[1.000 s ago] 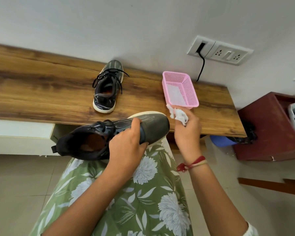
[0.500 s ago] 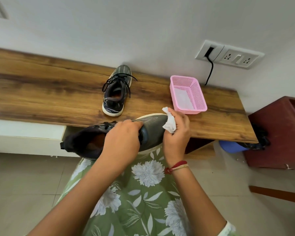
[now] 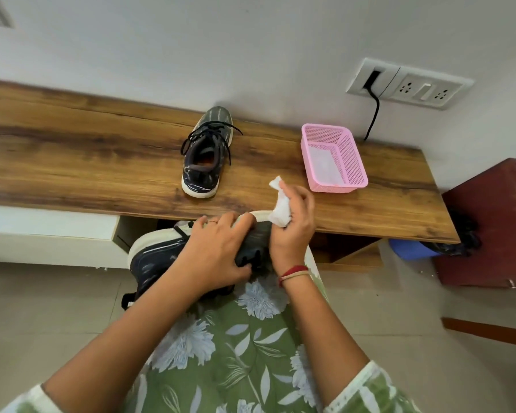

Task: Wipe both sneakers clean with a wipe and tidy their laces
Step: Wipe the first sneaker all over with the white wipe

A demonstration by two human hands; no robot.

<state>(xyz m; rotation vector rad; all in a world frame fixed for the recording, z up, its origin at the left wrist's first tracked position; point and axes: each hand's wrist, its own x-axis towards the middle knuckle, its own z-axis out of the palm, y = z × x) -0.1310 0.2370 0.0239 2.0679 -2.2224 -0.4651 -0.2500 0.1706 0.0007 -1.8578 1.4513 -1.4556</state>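
A dark sneaker (image 3: 158,259) with a white sole lies tilted on its side across my lap. My left hand (image 3: 215,253) grips its middle from above. My right hand (image 3: 292,222) holds a crumpled white wipe (image 3: 280,208) against the sneaker's toe end. The second dark sneaker (image 3: 204,158) stands upright on the wooden shelf (image 3: 72,150), toe toward the wall, its black laces loose and spread out.
A pink mesh basket (image 3: 353,162) with a white sheet inside sits on the shelf to the right. A wall socket (image 3: 408,84) with a black cable hangs above it. A dark red cabinet (image 3: 495,222) stands at right, a blue item below the shelf end.
The sneaker on my lap has been turned onto its side, showing its white sole. My right hand brought the wipe from near the basket down to the toe.
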